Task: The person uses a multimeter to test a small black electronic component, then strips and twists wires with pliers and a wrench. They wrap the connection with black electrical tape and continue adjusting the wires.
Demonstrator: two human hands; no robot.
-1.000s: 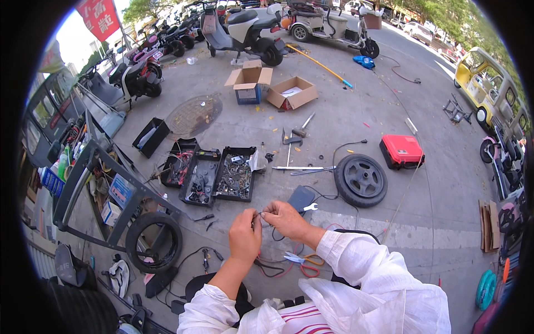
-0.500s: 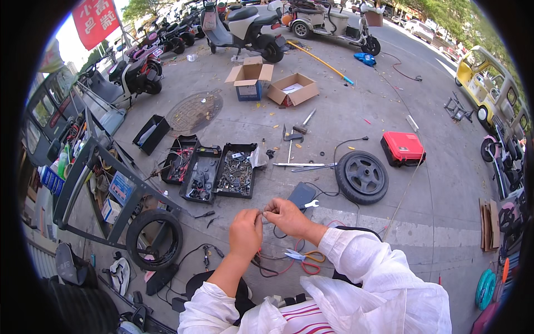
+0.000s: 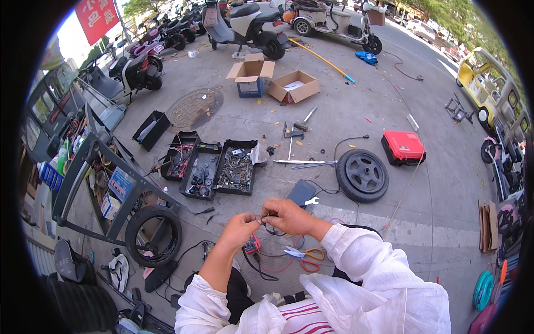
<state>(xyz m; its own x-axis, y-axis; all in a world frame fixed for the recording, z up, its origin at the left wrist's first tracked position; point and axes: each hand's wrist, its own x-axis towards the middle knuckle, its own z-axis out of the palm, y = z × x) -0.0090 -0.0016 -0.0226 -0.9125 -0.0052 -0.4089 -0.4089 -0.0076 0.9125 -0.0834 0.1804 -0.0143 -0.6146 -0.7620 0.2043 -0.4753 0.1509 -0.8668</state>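
My left hand point(image 3: 240, 229) and my right hand point(image 3: 290, 216) meet above the pavement, each pinched at the fingertips. Between them runs a thin dark cable point(image 3: 261, 218), mostly covered by the fingers. Just below, a small red-and-dark piece point(image 3: 252, 244) shows beside my left wrist, with black and red leads around it. Scissors point(image 3: 305, 254) with one orange and one red handle lie on the ground in front of me. Beyond my right hand are a white open-ended wrench point(image 3: 311, 203) and a dark flat box point(image 3: 301, 192) with a cord.
Black trays point(image 3: 236, 170) of small parts sit ahead left. A tyred wheel point(image 3: 362, 175) and red case point(image 3: 403, 147) lie right; a bare tyre point(image 3: 153, 236) leans near a metal frame point(image 3: 100, 192). Farther off are a hammer point(image 3: 303, 124), cardboard boxes point(image 3: 295, 88) and parked scooters point(image 3: 245, 25).
My left hand has shifted slightly left and down, my right hand slightly left. The small red-and-dark piece now shows beside my left wrist. Both hands stay pinched together.
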